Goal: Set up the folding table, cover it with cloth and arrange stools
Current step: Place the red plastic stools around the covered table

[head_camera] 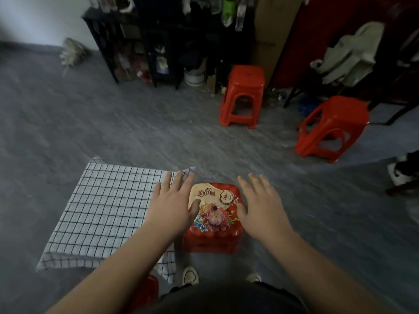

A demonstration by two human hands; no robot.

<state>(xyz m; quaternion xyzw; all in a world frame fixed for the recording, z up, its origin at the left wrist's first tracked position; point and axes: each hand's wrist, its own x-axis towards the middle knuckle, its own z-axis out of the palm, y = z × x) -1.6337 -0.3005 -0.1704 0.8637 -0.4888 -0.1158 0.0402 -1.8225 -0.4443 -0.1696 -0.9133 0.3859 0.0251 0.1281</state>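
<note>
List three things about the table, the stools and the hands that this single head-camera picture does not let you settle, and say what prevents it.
1. The table under the checked cloth: the cloth covers it, so its top and legs are hidden.
2. The flower-printed stool: whether the left hand and right hand touch it or hover is unclear.
3. The red object at the bottom: the left forearm and cloth hide most of it.

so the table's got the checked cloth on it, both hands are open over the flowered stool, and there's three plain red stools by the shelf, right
Not quite: the head view shows two plain red stools there, not three. The cloth covers the table, and the left hand and right hand are open over the flowered stool.
</note>
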